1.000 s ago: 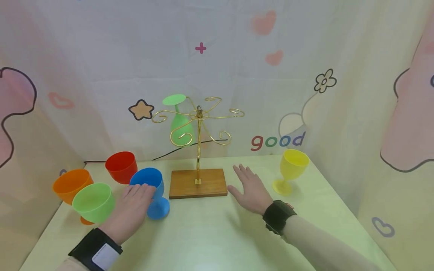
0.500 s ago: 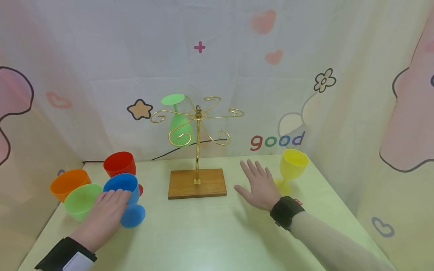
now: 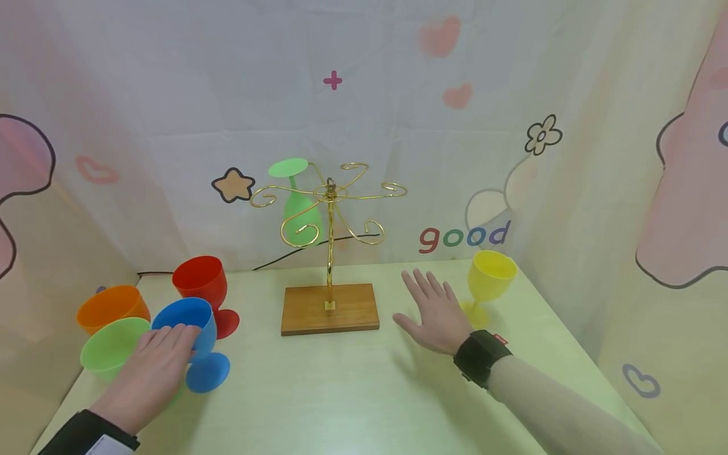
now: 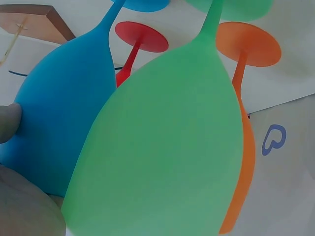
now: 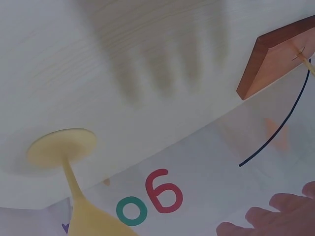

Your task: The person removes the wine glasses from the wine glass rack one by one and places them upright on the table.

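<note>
My left hand (image 3: 149, 376) holds a blue plastic goblet (image 3: 208, 374) by its bowl, fingers over the near rim; in the left wrist view a fingertip (image 4: 9, 123) presses the bowl's side. The goblet's foot is at table level. Close to that hand is a green goblet (image 3: 108, 347), its stem mostly hidden in the head view. Behind stand an orange goblet (image 3: 114, 309) and a red goblet (image 3: 201, 278). My right hand (image 3: 435, 319), palm down with fingers spread, hovers over the table beside a yellow goblet (image 3: 489, 278) and holds nothing.
A gold wire rack (image 3: 330, 253) on a wooden base (image 3: 355, 309) stands at the back middle. Another green goblet (image 3: 301, 215) hangs upside down from one of its hooks. A printed curtain (image 3: 387, 95) closes off the back and sides of the table (image 3: 318, 398).
My left hand has moved left with the blue goblet, closer to the other goblets. The near green goblet has also shifted left. My right hand has moved slightly right, fingers spreading.
</note>
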{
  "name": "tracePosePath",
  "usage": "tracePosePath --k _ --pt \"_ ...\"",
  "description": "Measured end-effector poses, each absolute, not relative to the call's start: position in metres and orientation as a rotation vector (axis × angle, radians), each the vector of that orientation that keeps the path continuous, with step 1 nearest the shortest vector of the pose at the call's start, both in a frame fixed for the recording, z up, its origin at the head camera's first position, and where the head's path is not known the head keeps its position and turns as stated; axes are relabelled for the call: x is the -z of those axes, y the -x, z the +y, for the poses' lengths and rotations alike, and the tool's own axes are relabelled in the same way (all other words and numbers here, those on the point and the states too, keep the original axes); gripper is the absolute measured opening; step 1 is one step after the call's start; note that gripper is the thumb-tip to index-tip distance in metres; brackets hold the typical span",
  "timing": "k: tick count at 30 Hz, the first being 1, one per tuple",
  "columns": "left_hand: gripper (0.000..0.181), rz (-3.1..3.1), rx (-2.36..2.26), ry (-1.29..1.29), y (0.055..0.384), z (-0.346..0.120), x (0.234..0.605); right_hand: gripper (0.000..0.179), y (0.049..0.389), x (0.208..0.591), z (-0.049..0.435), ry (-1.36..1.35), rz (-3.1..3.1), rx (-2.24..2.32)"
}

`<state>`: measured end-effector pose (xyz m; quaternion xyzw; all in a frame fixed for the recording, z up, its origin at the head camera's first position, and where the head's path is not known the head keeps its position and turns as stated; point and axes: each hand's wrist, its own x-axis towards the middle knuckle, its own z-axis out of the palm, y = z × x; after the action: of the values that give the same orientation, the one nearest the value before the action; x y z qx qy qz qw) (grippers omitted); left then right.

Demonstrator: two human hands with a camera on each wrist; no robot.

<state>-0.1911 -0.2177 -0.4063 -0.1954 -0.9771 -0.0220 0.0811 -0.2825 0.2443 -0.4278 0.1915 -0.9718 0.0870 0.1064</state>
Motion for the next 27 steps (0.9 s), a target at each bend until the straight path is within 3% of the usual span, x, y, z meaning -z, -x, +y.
tracePosePath --k 12,23,27 --pt "0.047 -2.801 0.060 0.581 0.192 -0.218 0.405 0.083 0.281 0.423 0.244 -0.568 -2.859 -0.265" --pt "0.092 -2.631 0.141 0.583 0.196 -0.183 0.394 0.085 0.281 0.414 0.242 -0.556 -2.873 -0.254" --pt "0.100 -2.648 0.127 0.604 0.200 -0.167 0.396 0.086 0.281 0.407 0.240 -0.579 -2.834 -0.261"
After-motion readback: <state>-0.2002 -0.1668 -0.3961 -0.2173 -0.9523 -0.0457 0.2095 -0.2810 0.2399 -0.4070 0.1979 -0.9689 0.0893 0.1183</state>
